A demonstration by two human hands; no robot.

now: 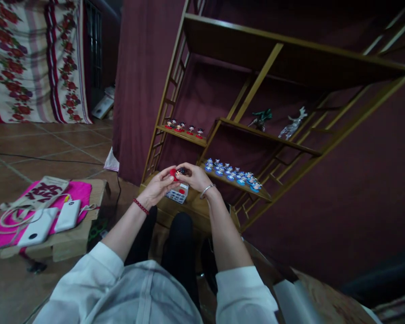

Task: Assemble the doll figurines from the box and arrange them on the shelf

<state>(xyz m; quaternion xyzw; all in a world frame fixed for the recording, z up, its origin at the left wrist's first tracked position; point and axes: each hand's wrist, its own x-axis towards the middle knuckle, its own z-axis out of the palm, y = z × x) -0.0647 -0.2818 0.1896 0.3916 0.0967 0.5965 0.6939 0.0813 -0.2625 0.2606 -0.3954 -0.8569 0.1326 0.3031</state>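
Observation:
My left hand (159, 185) is closed with a small red round base (173, 173) in its fingertips. In the fingers of my right hand (196, 178) is a small dark-haired figurine (180, 172), right beside the red base. I cannot tell whether the two pieces are joined. Just below my hands, a patterned box (177, 194) stands on the lowest shelf (197, 208), and something red and round (182, 191) shows in it. My fingers hide part of the figurine and the back of the box.
Ahead, the wooden shelf unit (266, 81) bears several red-based figurines (191, 130) and several blue-based figurines (230, 172). A dark green figure (263, 118) and a silvery deer figure (293, 123) stand higher. On my left, white power banks (68, 215) and cables lie on pink cloth (84, 191).

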